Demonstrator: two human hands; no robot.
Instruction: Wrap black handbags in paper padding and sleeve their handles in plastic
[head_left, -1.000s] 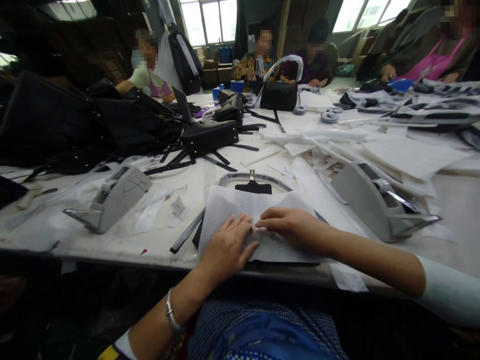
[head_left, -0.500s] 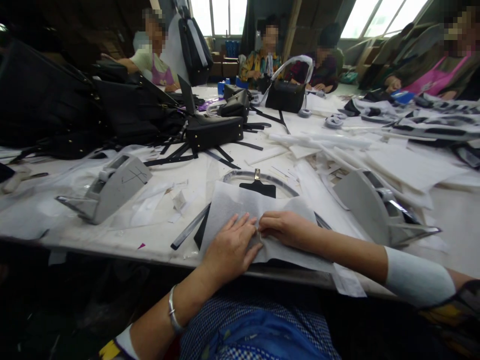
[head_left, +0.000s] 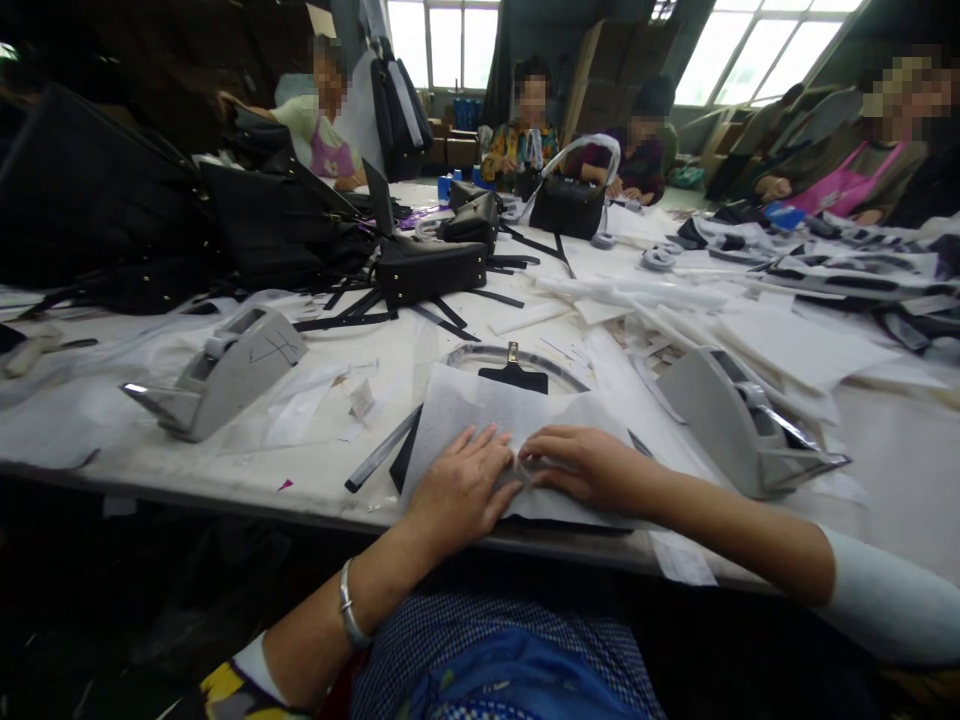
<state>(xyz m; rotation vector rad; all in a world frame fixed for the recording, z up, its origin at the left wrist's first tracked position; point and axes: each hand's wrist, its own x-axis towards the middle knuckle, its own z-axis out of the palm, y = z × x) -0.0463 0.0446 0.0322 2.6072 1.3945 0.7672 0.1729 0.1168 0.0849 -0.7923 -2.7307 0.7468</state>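
Note:
A sheet of white tissue paper (head_left: pixel 480 410) lies over a flat black bag piece (head_left: pixel 515 378) at the table's near edge. My left hand (head_left: pixel 460 487) rests flat on the paper with its fingers spread. My right hand (head_left: pixel 581 466) lies beside it, fingertips touching the left hand's, fingers curled and pressing the paper at a small crease. A curved clear-wrapped handle with a metal clasp (head_left: pixel 513 353) shows just beyond the paper.
Grey tape dispensers stand at the left (head_left: pixel 221 370) and right (head_left: pixel 739 420). Black handbags (head_left: pixel 430 270) and loose straps fill the far left; white sheets (head_left: pixel 795 345) cover the right. Several people sit along the far side of the table (head_left: pixel 150 455).
The camera shifted slightly. My right hand drew in against my left and gathered a small fold in the paper; now both press it down flatter.

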